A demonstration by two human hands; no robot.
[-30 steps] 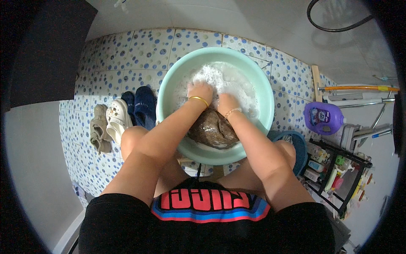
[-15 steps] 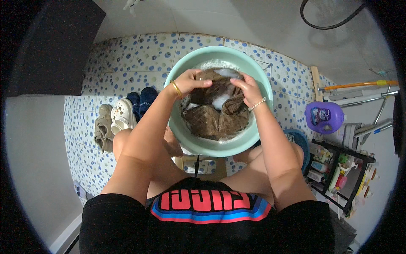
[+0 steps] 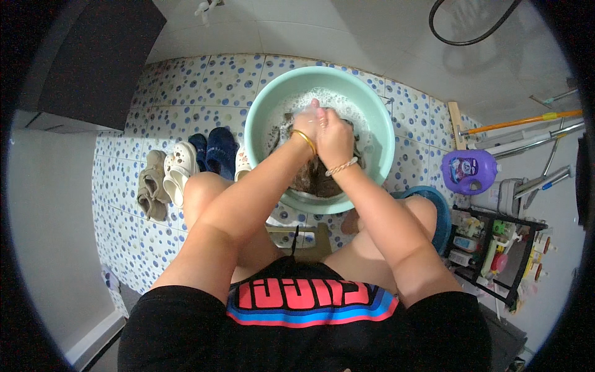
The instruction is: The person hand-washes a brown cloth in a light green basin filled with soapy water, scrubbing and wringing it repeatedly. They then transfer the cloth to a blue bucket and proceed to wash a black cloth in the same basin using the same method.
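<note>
A pale green basin (image 3: 256,127) stands on the tiled floor in front of me, with white suds (image 3: 341,100) on the water. Wet brown fabric (image 3: 308,178) lies bunched in it, partly under my hands. My left hand (image 3: 306,124), below a gold bangle, is closed on a fold of that fabric. Pressed against it on the right, my right hand (image 3: 335,137), below a beaded bracelet, is closed too. The fingers cover most of the gripped fold.
Dark blue slippers (image 3: 221,154), white clogs (image 3: 180,167) and beige shoes (image 3: 153,186) line the left. At the right are a purple detergent jug (image 3: 469,172), a blue tub (image 3: 441,214), a black rack (image 3: 496,239) of bottles and an orange pole (image 3: 520,123).
My hands, apart on the spread fabric before, have come together near the basin's middle and closed. The fabric is more bunched, and more suds show.
</note>
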